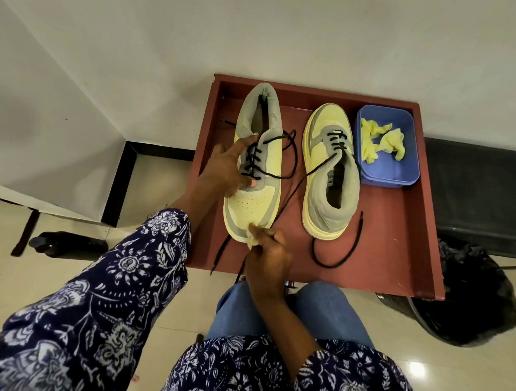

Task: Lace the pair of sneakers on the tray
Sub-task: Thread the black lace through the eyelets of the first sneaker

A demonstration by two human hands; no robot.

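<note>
Right grip [267, 249]: my fingers are pinched together on a pale yellow scrap [254, 240] at the toe of the left sneaker [256, 171].
Left grip [229, 170]: my hand is clamped over that sneaker's laced part, thumb near the toe box.
Left sneaker: on the tray [397, 247], toe toward me, its black lace [291, 155] looping loose.
Right sneaker [330, 169]: beside it on the tray, heel toward me, partly laced.
Blue tub [401, 173]: far right corner of the tray, holding crumpled yellow paper [379, 139].
</note>
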